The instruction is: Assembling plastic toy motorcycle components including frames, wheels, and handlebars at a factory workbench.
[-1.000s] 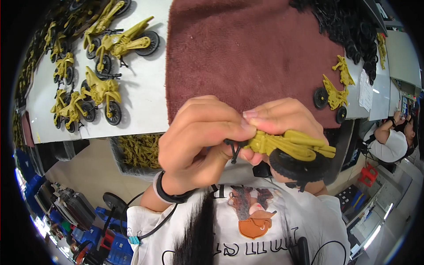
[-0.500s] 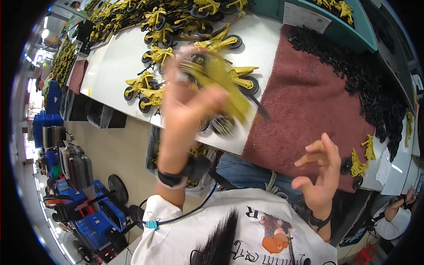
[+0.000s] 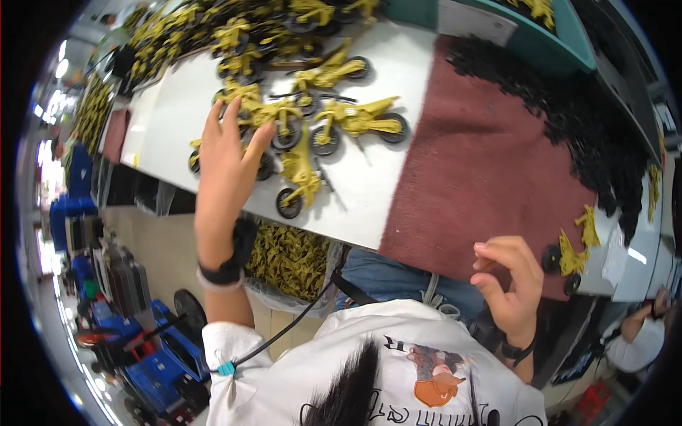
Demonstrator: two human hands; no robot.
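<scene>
My left hand point(image 3: 226, 167) reaches over the white table at the left, its fingers and thumb spread. Beneath and just beyond the fingertips lie yellow toy motorcycles with black wheels; whether I touch one, I cannot tell. One toy motorcycle point(image 3: 301, 170) stretches toward the table's front edge, right of this hand. Another toy motorcycle point(image 3: 362, 119) lies farther right, near the red-brown cloth point(image 3: 490, 156). Over the cloth's front edge hovers my right hand point(image 3: 513, 284), fingers bent and thumb apart, with nothing in it.
A dense heap of toy motorcycles point(image 3: 213, 32) covers the far left. Black parts point(image 3: 561, 121) are piled along the cloth's far right side, below a teal bin point(image 3: 572, 50). Yellow body pieces point(image 3: 568, 252) lie at the right corner. A bag of yellow parts point(image 3: 288, 259) stands below the table.
My left hand has moved left, away from a yellow toy motorcycle that was blurred under it and now lies on the table. My right hand has barely moved. The view has shifted slightly.
</scene>
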